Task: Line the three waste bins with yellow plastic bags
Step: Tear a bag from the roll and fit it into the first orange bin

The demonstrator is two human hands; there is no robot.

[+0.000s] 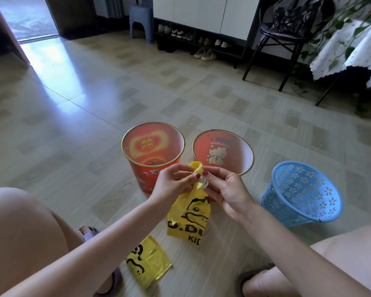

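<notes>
Three bins stand on the floor in front of me: a red bin with a gold rim [137, 176] at the left, a red cartoon-cat bin [245, 163] in the middle, and a blue lattice bin [302, 196] tilted at the right. All three show bare insides. A yellow plastic bag with a black duck print [189, 217] hangs in the air between my hands. My left hand [171, 183] and my right hand [225, 189] both pinch its crumpled top edge. A second yellow bag [148, 260] lies folded flat on the floor near my feet.
My knees frame the view left and right, with my sandalled feet [90, 232] on the tiled floor. Farther back stand a shoe rack [201, 39], a blue stool [140, 22], a black chair [287, 35] and a table with a white cloth [351, 54]. An open doorway is at the far left.
</notes>
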